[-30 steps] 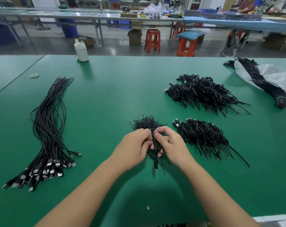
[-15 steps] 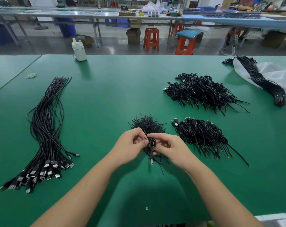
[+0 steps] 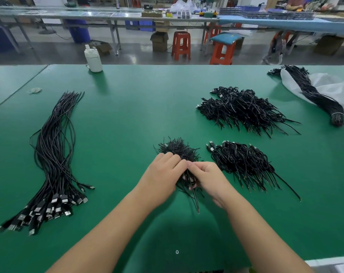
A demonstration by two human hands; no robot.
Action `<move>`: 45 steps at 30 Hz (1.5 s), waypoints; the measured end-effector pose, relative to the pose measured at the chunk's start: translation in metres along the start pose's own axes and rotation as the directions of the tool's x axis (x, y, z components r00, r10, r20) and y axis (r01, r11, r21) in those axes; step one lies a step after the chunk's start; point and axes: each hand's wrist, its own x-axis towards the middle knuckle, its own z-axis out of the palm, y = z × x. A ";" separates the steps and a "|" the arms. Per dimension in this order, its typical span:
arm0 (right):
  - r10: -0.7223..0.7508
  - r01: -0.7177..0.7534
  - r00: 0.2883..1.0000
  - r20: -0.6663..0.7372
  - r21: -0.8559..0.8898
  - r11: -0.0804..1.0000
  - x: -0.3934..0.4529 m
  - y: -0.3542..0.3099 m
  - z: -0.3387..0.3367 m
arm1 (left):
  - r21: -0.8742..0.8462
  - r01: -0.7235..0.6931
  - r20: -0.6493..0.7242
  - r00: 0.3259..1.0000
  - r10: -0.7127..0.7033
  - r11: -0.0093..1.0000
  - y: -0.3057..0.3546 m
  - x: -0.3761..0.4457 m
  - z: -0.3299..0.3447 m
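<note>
Both hands are at table centre, fingertips meeting. Clock positions are taken from the hands, with 12 pointing away from the person.

- left hand [image 3: 163, 172]: fingers curled, clamped on a black cable [image 3: 194, 198] with its fingertips at the top of it. The knuckles sit right against the heap behind.
- right hand [image 3: 206, 178]: thumb and forefinger pinch the same cable from the other side, the other fingers curled under.
- The cable sits between the two hands, just above the green table [image 3: 127, 107]. Its loose tail runs out toward 6 and the tip is near the surface. The part inside the grip is hidden, so I can't tell how it's wound.

Count:
- 1 cable in hand
- 3 loose heaps: a small heap [image 3: 177, 148] of short black wires at 12, a coiled-cable heap [image 3: 240, 162] at 3, and a bigger heap [image 3: 243, 109] at 1–2
- 1 long bundle [image 3: 53, 154] of straight cables at 9, with the USB plugs fanned at the near end
- 1 banded bundle [image 3: 314, 95] far out at 2, lying on 1 white bag [image 3: 336, 89]
- 1 white bottle [image 3: 93, 60] at 11, on the far table edge
- rubber bands [image 3: 35, 90] at 10, too small to count
</note>
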 end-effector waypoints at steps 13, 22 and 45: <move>-0.055 -0.035 0.976 -0.211 -0.399 0.916 0.018 -0.008 -0.031 | -0.137 0.498 -0.017 0.863 -0.505 0.856 -0.041 -0.031 0.051; -0.254 -0.313 0.793 -0.554 -0.728 0.610 0.049 -0.022 -0.139 | 0.034 0.858 0.033 0.512 -0.858 0.513 -0.089 -0.091 0.067; -0.527 -0.109 0.794 -0.303 -0.924 0.367 0.046 0.015 -0.100 | 0.060 0.860 0.032 0.506 -0.862 0.507 -0.089 -0.090 0.073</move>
